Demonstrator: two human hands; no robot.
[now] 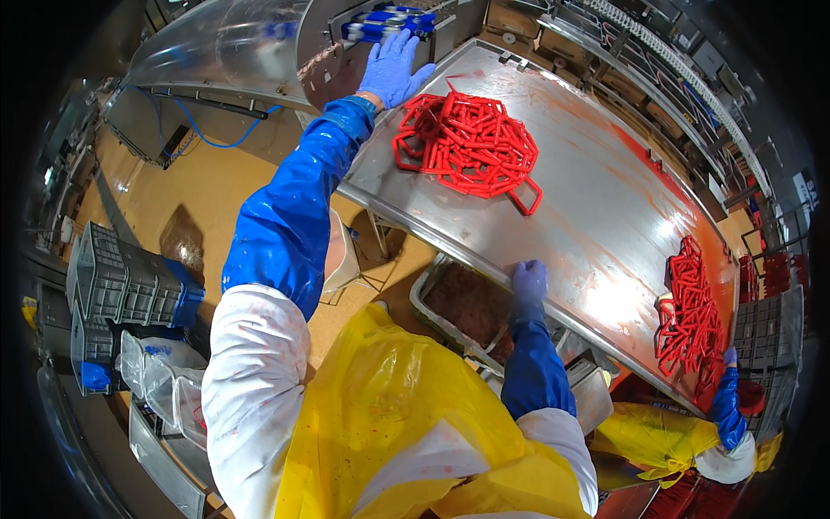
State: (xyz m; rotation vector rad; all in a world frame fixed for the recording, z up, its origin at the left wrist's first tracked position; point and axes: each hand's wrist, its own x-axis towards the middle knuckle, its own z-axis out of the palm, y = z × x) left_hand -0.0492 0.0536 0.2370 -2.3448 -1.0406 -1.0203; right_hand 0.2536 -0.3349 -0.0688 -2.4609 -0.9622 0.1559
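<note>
My left hand [396, 69], in a purple glove, is stretched forward with its fingers spread. It holds nothing and is just in front of the blue moving part [389, 23] of a machine, whose outlines are blurred; whether they touch I cannot tell. Right of this hand, a heaped pile of red sausage links [471, 143] lies on the steel table [571, 203], with one loop trailing toward me. My right hand [530, 281], gloved too, rests curled in a fist at the table's near edge, with nothing visible in it.
More red sausage links [692, 316] lie at the table's right end, by a co-worker's gloved hand [731, 355]. A tub of ground meat [467, 303] stands below the near edge. Grey crates [130, 277] are stacked on the left. Metal racks [666, 86] line the far side.
</note>
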